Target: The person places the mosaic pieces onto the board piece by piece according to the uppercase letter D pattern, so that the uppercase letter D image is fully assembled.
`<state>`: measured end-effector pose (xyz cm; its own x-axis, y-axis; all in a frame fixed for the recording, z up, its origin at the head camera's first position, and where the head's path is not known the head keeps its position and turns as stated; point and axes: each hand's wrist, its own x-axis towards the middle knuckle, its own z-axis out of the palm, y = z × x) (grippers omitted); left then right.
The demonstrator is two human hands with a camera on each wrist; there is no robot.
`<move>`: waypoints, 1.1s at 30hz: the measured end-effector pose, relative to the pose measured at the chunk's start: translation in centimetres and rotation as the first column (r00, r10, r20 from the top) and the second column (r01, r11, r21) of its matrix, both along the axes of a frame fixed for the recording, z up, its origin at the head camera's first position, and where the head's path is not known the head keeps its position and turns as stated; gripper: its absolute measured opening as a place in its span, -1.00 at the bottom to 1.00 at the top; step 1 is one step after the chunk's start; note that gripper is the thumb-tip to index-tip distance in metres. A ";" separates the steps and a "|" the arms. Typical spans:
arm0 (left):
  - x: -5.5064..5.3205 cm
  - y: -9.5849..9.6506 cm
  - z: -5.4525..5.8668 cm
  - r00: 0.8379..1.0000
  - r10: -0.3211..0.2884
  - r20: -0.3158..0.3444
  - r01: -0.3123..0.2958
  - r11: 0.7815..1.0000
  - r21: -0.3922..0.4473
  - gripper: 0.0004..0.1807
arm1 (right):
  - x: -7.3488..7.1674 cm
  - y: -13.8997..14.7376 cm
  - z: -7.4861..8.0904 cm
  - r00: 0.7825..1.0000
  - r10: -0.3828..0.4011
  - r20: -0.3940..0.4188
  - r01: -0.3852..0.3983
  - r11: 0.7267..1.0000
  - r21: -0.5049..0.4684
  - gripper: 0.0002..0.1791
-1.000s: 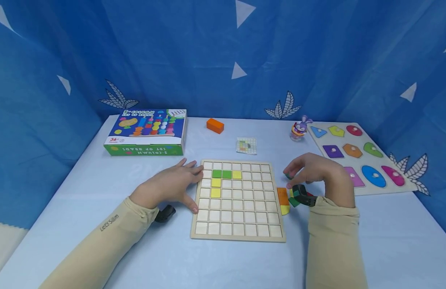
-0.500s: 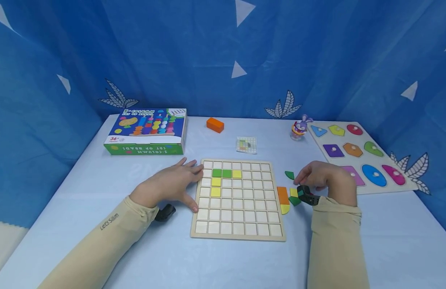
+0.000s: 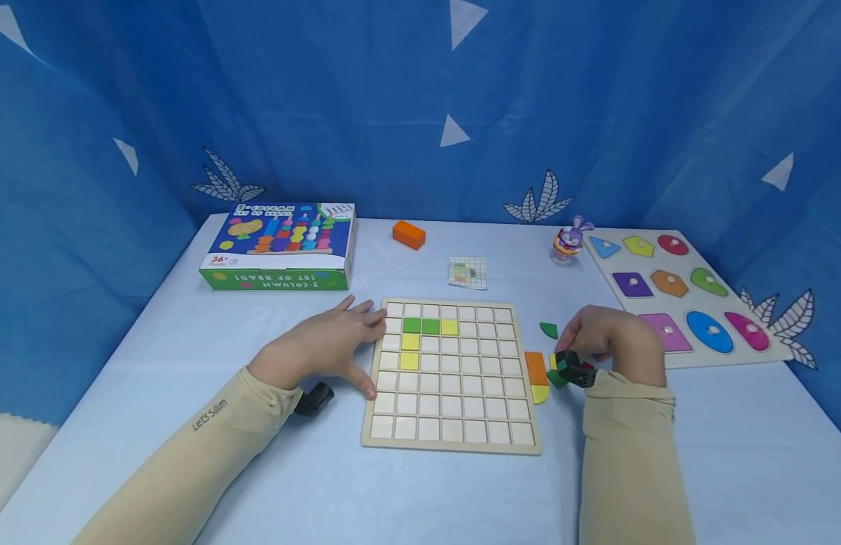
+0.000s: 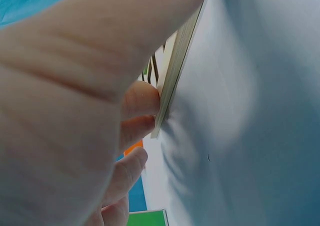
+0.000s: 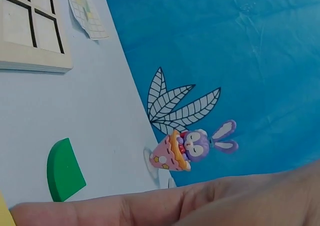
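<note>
A wooden grid board [image 3: 451, 429] lies on the table, with green squares [image 3: 430, 326] and yellow squares [image 3: 409, 361] in its upper left cells. My left hand [image 3: 328, 344] rests at the board's left edge, fingers spread; in the left wrist view its fingertips [image 4: 142, 98] touch that edge. To the right of the board my right hand [image 3: 600, 337] reaches down over loose pieces. Its fingertip is beside a yellow piece [image 5: 5, 216] in the right wrist view; whether it pinches the piece is hidden. A green quarter-round piece [image 5: 65, 171] lies just beyond the fingers.
Against the board's right edge lie an orange piece [image 3: 537, 369] and a yellow rounded piece [image 3: 540, 394]. A pattern card [image 3: 468, 273], an orange block [image 3: 409, 235], a toy box [image 3: 277, 246] and a rabbit figure [image 3: 568, 241] stand behind. A knob puzzle [image 3: 672, 306] lies at right.
My right hand has drawn back to the right from the green quarter-round piece, uncovering it, then shifted slightly over the yellow piece. My left hand stays at the board's edge.
</note>
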<state>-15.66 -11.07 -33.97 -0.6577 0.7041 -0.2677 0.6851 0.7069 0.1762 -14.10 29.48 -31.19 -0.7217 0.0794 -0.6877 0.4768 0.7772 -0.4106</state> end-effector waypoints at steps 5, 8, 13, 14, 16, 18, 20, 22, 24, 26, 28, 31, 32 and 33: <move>0.0 0.1 0.1 1.000 -0.004 -0.010 0.004 1.000 -0.006 0.27 | -0.1 0.0 0.0 1.000 -0.014 0.000 0.014 1.000 0.011 -0.88; 0.0 0.1 0.2 1.000 -0.004 -0.009 0.004 1.000 -0.002 0.27 | 0.0 -0.1 0.1 1.000 0.002 -0.008 -0.001 1.000 0.013 -0.88; 0.0 0.1 0.2 1.000 -0.007 -0.004 0.007 1.000 0.002 0.27 | 0.1 -0.1 0.4 1.000 0.012 -0.029 -0.012 1.000 0.003 -0.89; 0.0 0.1 0.2 1.000 -0.009 -0.004 0.009 1.000 0.004 0.26 | 0.1 -0.1 0.4 0.999 0.014 -0.032 -0.014 1.000 0.000 -0.89; 0.0 0.1 0.2 1.000 -0.009 -0.004 0.009 1.000 0.002 0.26 | 0.2 -0.1 0.5 0.999 0.015 -0.035 -0.015 1.000 0.001 -0.88; 0.0 0.2 0.2 1.000 -0.004 0.001 0.004 1.000 -0.004 0.26 | 0.2 -0.1 0.7 0.999 0.022 -0.035 -0.022 1.000 0.000 -0.89; 0.0 0.2 0.2 1.000 -0.001 0.005 0.001 1.000 -0.004 0.26 | 0.2 -0.1 1.0 0.998 0.047 -0.041 -0.047 0.999 0.003 -0.90; 0.0 0.2 0.3 1.000 0.004 0.007 -0.003 1.000 -0.005 0.27 | 0.1 -0.2 1.3 0.995 0.084 -0.053 -0.084 0.996 -0.004 -0.89; 0.1 0.2 0.3 1.000 0.009 0.011 -0.009 1.000 -0.006 0.27 | 0.0 -0.3 1.5 0.989 0.133 -0.071 -0.134 0.991 -0.018 -0.85; 0.1 0.2 0.3 1.000 0.016 0.017 -0.015 1.000 -0.003 0.27 | 0.0 -0.6 1.8 0.980 0.178 -0.092 -0.181 0.983 -0.032 -0.79; 0.1 0.1 0.2 1.000 0.018 0.020 -0.018 1.000 0.003 0.27 | -0.1 -0.9 2.1 0.968 0.222 -0.116 -0.227 0.973 -0.039 -0.74; 0.2 0.1 0.1 1.000 0.013 0.015 -0.013 1.000 0.012 0.27 | -0.1 -1.7 2.6 0.951 0.268 -0.154 -0.279 0.959 -0.051 -0.72; 0.2 0.1 0.1 1.000 0.011 0.012 -0.012 1.000 0.012 0.27 | -0.1 -2.1 2.7 0.942 0.289 -0.171 -0.301 0.952 -0.050 -0.74; 0.2 0.1 0.1 1.000 0.011 0.010 -0.011 1.000 0.012 0.27 | -0.1 -2.5 2.9 0.933 0.310 -0.185 -0.323 0.945 -0.050 -0.75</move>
